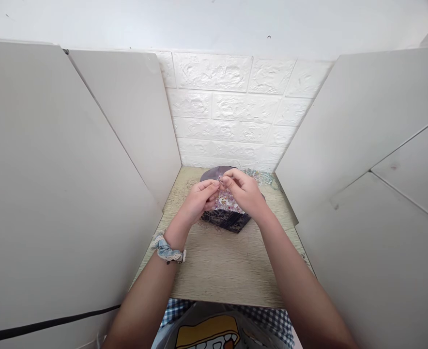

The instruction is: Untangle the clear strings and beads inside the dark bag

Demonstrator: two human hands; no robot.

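Observation:
My left hand [201, 198] and my right hand [246, 191] meet above the small table, both in a pinch with fingertips nearly touching. Between them is a tiny beaded piece [220, 179]; its exact form is too small to tell. Right below the fingers lies a pile of pink, white and gold beads [229, 201]. The beads rest in a dark container [232, 223] with a patterned front, partly covered by my hands. Fine clear thread seems to loop at its left front side. A light blue scrunchie [167, 249] circles my left wrist.
Behind my right hand, a heap of clear bluish bead strands [261, 177] lies at the table's back edge. Tiny specks dot the wooden tabletop [221, 271] at the back left. White panels [127, 111] flank the table, and a white brick-patterned wall [228, 104] closes the back.

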